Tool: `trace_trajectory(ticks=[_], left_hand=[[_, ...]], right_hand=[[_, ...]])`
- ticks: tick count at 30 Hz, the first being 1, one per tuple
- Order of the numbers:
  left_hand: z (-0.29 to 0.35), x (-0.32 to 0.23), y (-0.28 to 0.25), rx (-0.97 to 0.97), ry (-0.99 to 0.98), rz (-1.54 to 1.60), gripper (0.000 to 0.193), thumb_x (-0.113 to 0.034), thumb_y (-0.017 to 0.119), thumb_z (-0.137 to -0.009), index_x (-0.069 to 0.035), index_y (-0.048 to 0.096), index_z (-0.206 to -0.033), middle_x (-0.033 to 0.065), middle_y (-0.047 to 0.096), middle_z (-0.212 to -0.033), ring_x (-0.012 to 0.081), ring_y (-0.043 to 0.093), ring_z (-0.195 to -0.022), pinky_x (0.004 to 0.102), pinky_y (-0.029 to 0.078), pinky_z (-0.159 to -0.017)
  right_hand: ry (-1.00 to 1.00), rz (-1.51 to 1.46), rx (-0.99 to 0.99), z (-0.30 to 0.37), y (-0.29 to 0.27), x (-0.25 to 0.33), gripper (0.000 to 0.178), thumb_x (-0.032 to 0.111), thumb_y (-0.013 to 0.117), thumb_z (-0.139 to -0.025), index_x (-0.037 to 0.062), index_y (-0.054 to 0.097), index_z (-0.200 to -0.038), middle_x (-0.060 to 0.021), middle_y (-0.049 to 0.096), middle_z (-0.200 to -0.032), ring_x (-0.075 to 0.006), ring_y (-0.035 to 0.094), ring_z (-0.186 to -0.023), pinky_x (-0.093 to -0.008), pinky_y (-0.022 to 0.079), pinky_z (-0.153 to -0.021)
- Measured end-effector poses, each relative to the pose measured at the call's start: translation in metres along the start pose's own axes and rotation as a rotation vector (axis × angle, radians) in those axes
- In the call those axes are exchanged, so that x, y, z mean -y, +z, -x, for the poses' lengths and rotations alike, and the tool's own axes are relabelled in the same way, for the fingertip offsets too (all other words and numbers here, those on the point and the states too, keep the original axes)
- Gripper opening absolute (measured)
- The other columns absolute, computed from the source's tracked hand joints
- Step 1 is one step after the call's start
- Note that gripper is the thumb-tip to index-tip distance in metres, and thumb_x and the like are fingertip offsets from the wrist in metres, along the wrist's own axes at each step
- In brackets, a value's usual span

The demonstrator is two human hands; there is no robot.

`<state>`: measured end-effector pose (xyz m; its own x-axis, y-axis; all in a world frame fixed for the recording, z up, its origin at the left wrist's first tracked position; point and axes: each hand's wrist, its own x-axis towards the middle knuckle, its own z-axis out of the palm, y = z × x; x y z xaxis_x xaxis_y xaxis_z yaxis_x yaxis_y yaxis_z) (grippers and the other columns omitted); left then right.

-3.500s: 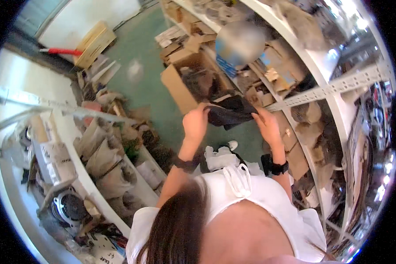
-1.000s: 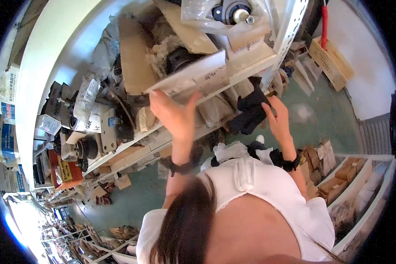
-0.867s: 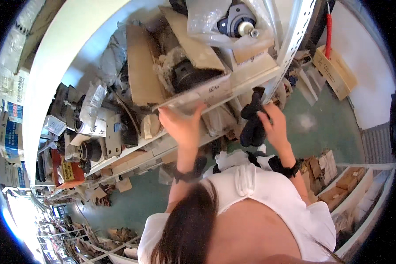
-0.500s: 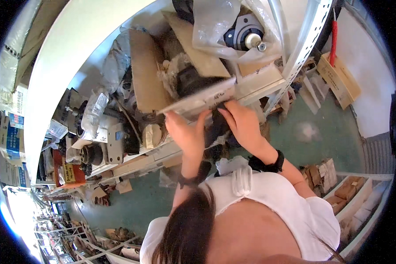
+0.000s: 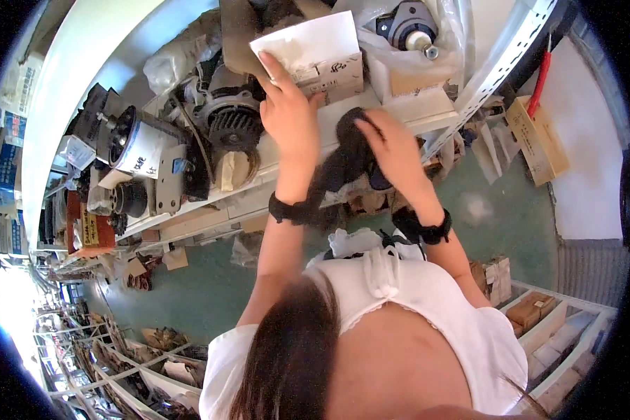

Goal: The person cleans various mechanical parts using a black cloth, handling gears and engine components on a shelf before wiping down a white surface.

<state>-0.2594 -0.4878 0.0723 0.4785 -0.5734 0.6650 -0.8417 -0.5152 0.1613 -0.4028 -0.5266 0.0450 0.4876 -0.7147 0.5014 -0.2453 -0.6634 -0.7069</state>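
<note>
A cardboard box (image 5: 337,78) with a raised white flap (image 5: 315,43) stands on the upper shelf. My left hand (image 5: 287,115) grips its left side, index finger stretched along the flap and thumb on the front. Just in front of the box, my right hand (image 5: 392,143) is closed on a dark cloth (image 5: 350,143), which hangs down toward my left wrist. The right fingers are slightly blurred. Left of my left hand sits a dark ribbed pulley (image 5: 235,128) on a metal housing.
Crowding the left of the shelf are machine parts, including a labelled cylinder (image 5: 143,143). A plastic-wrapped motor-like part (image 5: 413,31) lies right of the box. The perforated white shelf post (image 5: 493,66) stands farther right. Behind me are lower racks (image 5: 539,325) with cartons.
The box's front has tipped back and its white flap face now shows. My right hand has drawn back from it with the dark cloth. The pulley has come into view.
</note>
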Motion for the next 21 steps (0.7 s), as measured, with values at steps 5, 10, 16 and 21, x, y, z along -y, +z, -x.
trace_trajectory(ticks=[5,10,16,21], left_hand=[[0.028,0.000,-0.022,-0.032,0.069,0.172,0.088,-0.014,0.067,-0.066,0.005,0.010,-0.129,0.0269,0.031,-0.125,0.0401,0.050,-0.089,0.0377,0.043,-0.074],[0.097,-0.006,-0.012,-0.032,0.260,0.419,0.062,-0.014,0.062,-0.070,0.002,0.033,-0.123,0.0208,0.039,-0.123,0.0380,0.048,-0.096,0.0371,0.039,-0.081],[0.133,0.002,-0.005,0.477,0.166,0.569,0.039,-0.019,0.062,-0.071,-0.002,0.052,-0.104,0.0158,0.055,-0.090,0.0327,0.051,-0.086,0.0399,0.041,-0.072],[0.152,0.029,0.007,0.450,-0.019,0.671,0.046,-0.019,0.063,-0.069,0.002,0.047,-0.106,0.0203,0.051,-0.097,0.0383,0.049,-0.085,0.0412,0.040,-0.072]], right_hand=[[0.270,-0.147,-0.308,0.031,-0.043,-0.018,0.022,0.017,0.051,-0.082,-0.0017,0.054,-0.094,-0.0147,0.058,-0.082,-0.0269,0.054,-0.071,-0.0297,0.041,-0.067],[0.169,-0.004,-0.268,0.027,-0.031,-0.028,0.023,0.016,0.053,-0.081,-0.0022,0.055,-0.095,-0.0160,0.058,-0.088,-0.0293,0.055,-0.080,-0.0321,0.041,-0.071],[-0.153,0.379,-0.034,0.013,0.022,-0.015,0.018,0.011,0.053,-0.075,0.0003,0.058,-0.089,-0.0153,0.058,-0.091,-0.0295,0.054,-0.090,-0.0369,0.042,-0.080],[-0.491,0.200,0.120,0.022,0.071,0.014,0.029,0.015,0.056,-0.069,0.0005,0.055,-0.095,-0.0129,0.055,-0.102,-0.0289,0.051,-0.096,-0.0366,0.041,-0.083]])
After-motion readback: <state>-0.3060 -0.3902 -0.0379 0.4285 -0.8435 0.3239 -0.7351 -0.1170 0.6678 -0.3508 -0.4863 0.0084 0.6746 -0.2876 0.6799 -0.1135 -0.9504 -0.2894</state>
